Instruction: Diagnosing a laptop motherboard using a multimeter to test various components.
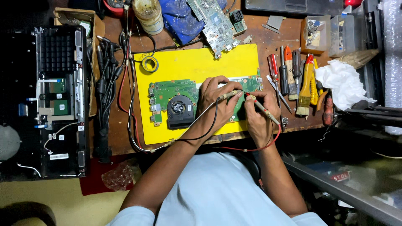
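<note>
My left hand (215,98) pinched the black probe (229,95), my right hand (257,113) gripped the red probe (263,109). Both tips met near the right end of the green circuit board (167,90), which lay lengthwise left to right on the yellow mat (188,62).

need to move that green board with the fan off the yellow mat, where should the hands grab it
Probably by the bare left short edge of the green board, coming in from the left over the yellow mat. It lies flat, the fan takes the middle, and the left hand and right hand cover its right end with probes.
</note>
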